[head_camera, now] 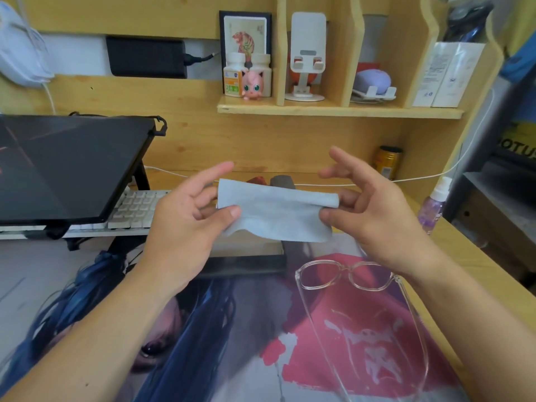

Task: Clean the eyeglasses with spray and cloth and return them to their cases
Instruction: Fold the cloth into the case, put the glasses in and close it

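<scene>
Item: pale grey-blue microfibre cloth (275,213), stretched in the air between both hands above the printed desk mat (87,285). Left hand (185,224) pinches its left edge, thumb against fingers; right hand (368,216) pinches the right edge, spare fingers splayed. Clear pink-tinted plastic eyeglasses (348,277) lie unfolded on the mat below. Purple spray bottle (433,204) stands right. Advice: keep cloth flat and taut before wiping each lens.

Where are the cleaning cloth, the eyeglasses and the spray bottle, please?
cleaning cloth (277,217), head view, middle of the fabric.
eyeglasses (346,269), head view, bridge of the clear frame.
spray bottle (432,208), head view, purple body.
</scene>
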Demonstrator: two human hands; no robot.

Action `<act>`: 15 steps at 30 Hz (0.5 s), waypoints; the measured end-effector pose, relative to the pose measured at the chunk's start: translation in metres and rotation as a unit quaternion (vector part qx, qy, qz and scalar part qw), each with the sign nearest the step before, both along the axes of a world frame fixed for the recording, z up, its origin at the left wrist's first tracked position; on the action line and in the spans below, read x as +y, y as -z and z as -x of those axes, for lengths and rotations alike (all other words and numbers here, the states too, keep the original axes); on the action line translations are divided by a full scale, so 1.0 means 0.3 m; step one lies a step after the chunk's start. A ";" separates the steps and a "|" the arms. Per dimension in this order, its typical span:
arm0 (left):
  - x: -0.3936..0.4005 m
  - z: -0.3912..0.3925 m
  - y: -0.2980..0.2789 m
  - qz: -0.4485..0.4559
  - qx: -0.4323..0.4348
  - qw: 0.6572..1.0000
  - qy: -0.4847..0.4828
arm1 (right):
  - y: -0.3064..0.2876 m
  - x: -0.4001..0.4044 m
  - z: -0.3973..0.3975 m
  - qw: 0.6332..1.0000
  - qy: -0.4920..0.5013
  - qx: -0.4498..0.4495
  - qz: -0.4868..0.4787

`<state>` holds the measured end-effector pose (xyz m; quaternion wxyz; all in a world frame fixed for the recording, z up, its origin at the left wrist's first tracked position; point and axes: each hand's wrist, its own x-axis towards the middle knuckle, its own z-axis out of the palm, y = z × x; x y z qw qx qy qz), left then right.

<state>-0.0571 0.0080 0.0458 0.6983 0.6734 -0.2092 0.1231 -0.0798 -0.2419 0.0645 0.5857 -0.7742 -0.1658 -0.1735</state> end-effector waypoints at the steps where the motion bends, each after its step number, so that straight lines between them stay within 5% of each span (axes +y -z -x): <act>1: -0.002 0.005 -0.002 0.006 -0.014 1.000 -0.003 | -0.003 0.009 0.003 1.000 0.012 -0.024 0.013; 8: -0.002 0.035 -0.034 0.056 -0.105 0.993 -0.007 | -0.019 0.035 0.047 0.978 0.047 -0.196 0.052; 15: 0.021 -0.004 -0.023 0.034 -0.009 0.999 0.018 | 0.000 0.023 0.015 0.994 0.022 -0.094 0.045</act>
